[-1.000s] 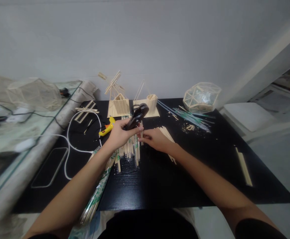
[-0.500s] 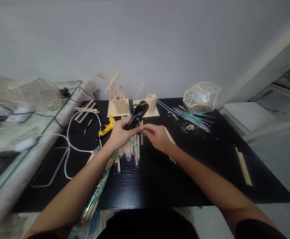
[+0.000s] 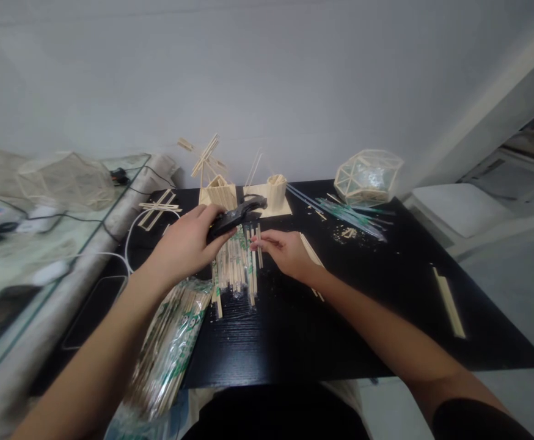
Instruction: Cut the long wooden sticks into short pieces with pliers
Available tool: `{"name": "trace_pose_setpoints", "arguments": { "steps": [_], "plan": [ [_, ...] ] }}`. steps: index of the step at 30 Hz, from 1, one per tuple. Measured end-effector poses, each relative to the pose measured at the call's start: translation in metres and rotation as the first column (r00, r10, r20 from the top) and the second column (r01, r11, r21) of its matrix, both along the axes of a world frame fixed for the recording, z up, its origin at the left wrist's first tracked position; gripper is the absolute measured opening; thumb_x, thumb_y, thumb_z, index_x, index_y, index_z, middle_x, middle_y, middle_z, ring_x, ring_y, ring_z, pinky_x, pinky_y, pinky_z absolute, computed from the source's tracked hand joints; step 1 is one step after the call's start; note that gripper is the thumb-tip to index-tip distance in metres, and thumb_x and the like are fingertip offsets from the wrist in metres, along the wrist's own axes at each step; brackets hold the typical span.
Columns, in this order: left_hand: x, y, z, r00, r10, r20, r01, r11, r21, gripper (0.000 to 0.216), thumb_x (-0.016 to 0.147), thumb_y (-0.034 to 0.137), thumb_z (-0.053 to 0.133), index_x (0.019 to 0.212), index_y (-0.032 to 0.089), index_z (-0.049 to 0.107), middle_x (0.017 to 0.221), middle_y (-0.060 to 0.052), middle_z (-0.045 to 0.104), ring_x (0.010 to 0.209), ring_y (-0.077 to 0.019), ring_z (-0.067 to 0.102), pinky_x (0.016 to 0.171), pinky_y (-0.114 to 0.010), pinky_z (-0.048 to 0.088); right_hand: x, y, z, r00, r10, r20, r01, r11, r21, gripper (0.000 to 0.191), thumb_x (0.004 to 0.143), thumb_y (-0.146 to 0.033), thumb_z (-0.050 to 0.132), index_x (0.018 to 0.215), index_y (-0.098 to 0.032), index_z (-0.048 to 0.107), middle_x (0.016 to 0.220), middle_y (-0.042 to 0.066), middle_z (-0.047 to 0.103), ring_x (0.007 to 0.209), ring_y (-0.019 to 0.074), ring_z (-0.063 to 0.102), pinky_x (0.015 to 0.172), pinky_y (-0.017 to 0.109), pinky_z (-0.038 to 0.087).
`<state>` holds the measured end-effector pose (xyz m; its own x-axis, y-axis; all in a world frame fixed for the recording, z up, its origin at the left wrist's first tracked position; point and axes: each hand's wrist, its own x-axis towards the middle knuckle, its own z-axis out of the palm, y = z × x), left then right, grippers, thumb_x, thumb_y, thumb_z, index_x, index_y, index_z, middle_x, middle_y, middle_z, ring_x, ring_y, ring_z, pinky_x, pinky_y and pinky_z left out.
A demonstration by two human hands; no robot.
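The short wooden sticks [image 3: 260,258], it seems a pair, stand nearly upright above the middle of the black table [image 3: 317,342], and the right hand [image 3: 289,253] has them in a closed pinch between thumb and forefinger. The left hand [image 3: 187,238] is wrapped round the handle of a black tool [image 3: 234,218]. What has just changed is between the two hands: half a second ago they met at these sticks, and now the left hand has gone away to the left, with the tool lying flatter and apart from the sticks. So, in my judgement, the right hand alone carries the sticks at this moment, and the tool is not working on them. Just left of the sticks lie wrapped sticks [image 3: 231,263]; nearer to the person, a larger packet [image 3: 170,342] shows more widely than before, because the left forearm has shifted. Under the right hand, loose sticks [image 3: 310,250] are partly covered. The yellow glue gun, visible earlier, is now hidden behind the left hand. Also the left fingers beneath the tool cannot be seen, and I cannot tell if the tool's own mouth is open. Whether the lower ends of the held sticks touch the table is difficult to say.
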<state>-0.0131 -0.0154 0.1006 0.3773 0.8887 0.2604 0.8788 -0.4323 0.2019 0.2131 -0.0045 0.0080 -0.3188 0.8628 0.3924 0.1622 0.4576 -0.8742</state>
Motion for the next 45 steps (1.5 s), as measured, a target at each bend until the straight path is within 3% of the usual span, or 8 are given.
{"name": "trace_pose_setpoints", "arguments": {
  "steps": [7,15,21,36,45],
  "plan": [
    [-0.006,0.002,-0.009,0.955,-0.019,-0.297,0.043,0.996,0.077,0.053,0.098,0.058,0.046,0.134,0.022,0.059,0.104,-0.012,0.067,0.091,-0.0298,0.067,0.079,-0.041,0.051,-0.001,0.001,-0.001,1.0,0.0,0.0,0.0,1.0,-0.008,0.017,0.095,-0.024,0.063,0.093,-0.019,0.079,0.092,0.003,0.082,0.087,0.0193,0.077,0.081,0.029,0.058],
    [-0.005,0.009,-0.013,0.934,-0.098,-0.343,0.148,0.981,0.122,0.053,0.096,0.061,0.048,0.122,0.018,0.064,0.103,-0.014,0.068,0.097,-0.0307,0.067,0.087,-0.043,0.051,0.0,0.003,-0.003,1.0,-0.011,0.023,0.011,0.999,0.036,0.016,0.094,-0.022,0.065,0.095,-0.02,0.082,0.09,0.003,0.082,0.083,0.0191,0.077,0.078,0.029,0.058],
    [-0.002,0.01,-0.009,0.896,-0.074,-0.438,0.148,0.979,0.138,0.068,0.095,0.074,0.034,0.116,0.017,0.065,0.096,-0.014,0.068,0.087,-0.0299,0.067,0.081,-0.042,0.051,0.002,0.005,-0.003,0.999,-0.007,0.04,0.005,0.999,0.047,0.018,0.094,-0.022,0.065,0.099,-0.021,0.082,0.092,0.002,0.082,0.084,0.0191,0.077,0.077,0.028,0.058],
    [-0.008,0.016,-0.007,0.927,-0.12,-0.356,0.174,0.977,0.124,0.063,0.096,0.07,0.035,0.114,0.019,0.068,0.093,-0.014,0.067,0.083,-0.0299,0.065,0.078,-0.042,0.048,0.002,0.005,-0.005,0.996,-0.006,0.084,0.002,0.999,0.047,0.02,0.095,-0.023,0.063,0.099,-0.022,0.082,0.091,0.001,0.082,0.082,0.0193,0.077,0.078,0.029,0.058],
    [-0.012,0.028,-0.008,0.93,-0.225,-0.291,0.256,0.964,0.073,0.058,0.094,0.071,0.04,0.109,0.022,0.069,0.091,-0.011,0.065,0.081,-0.0258,0.063,0.072,-0.036,0.046,0.005,0.004,0.0,0.992,0.018,0.125,-0.024,0.999,0.048,0.019,0.094,-0.02,0.063,0.097,-0.02,0.083,0.091,0.002,0.082,0.082,0.0182,0.076,0.077,0.027,0.056]
  ]
}}
